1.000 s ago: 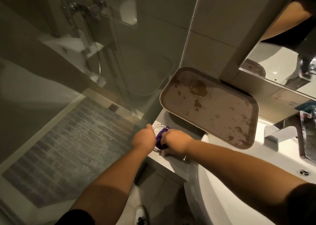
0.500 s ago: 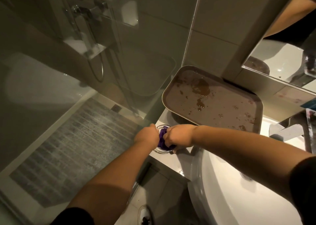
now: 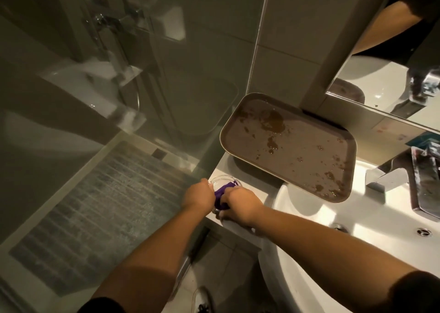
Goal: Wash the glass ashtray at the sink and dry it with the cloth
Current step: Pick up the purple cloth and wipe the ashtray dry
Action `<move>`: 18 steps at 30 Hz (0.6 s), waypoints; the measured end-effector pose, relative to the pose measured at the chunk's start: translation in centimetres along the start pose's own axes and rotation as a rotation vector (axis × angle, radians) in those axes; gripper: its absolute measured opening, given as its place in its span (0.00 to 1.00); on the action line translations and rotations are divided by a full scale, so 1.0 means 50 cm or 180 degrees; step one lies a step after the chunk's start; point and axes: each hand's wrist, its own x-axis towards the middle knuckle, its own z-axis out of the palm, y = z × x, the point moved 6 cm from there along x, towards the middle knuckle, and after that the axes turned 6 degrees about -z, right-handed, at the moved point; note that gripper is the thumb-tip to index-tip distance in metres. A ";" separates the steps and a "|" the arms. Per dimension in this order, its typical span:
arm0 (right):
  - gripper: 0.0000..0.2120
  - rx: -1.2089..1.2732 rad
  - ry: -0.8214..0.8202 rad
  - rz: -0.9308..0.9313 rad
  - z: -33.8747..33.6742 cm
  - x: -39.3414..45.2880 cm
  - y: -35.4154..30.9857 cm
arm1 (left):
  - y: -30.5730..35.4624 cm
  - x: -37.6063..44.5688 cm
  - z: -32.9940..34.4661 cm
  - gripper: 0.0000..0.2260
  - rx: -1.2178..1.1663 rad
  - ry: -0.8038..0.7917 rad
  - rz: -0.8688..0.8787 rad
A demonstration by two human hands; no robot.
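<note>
The clear glass ashtray (image 3: 222,179) sits on the white counter ledge left of the sink (image 3: 309,220). My left hand (image 3: 198,195) grips its left rim. My right hand (image 3: 240,204) holds a purple cloth (image 3: 222,193) and presses it into the ashtray's bowl. Most of the ashtray is hidden under both hands; only its far rim shows.
A brown tray (image 3: 290,146) with wet stains lies on the counter behind, overhanging the basin. The chrome tap (image 3: 390,178) stands at the right, a mirror (image 3: 392,74) above it. A glass shower screen (image 3: 142,86) is immediately left of the ledge. Floor and my shoe (image 3: 202,299) lie below.
My hands stay on the ashtray and cloth; the right hand has shifted slightly over the bowl with the cloth. The camera view has moved a little.
</note>
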 end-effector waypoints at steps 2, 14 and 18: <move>0.12 -0.0004 -0.0187 -0.0231 -0.009 -0.006 0.006 | -0.007 0.003 0.001 0.16 -0.0112 -0.0077 0.0021; 0.15 -0.0825 -0.0757 -0.0768 -0.047 -0.009 0.012 | 0.008 0.004 0.010 0.08 0.0438 0.0102 0.0338; 0.13 -0.0263 -0.0177 -0.0117 -0.020 -0.007 0.002 | 0.006 0.006 0.015 0.08 0.0335 0.0136 0.0225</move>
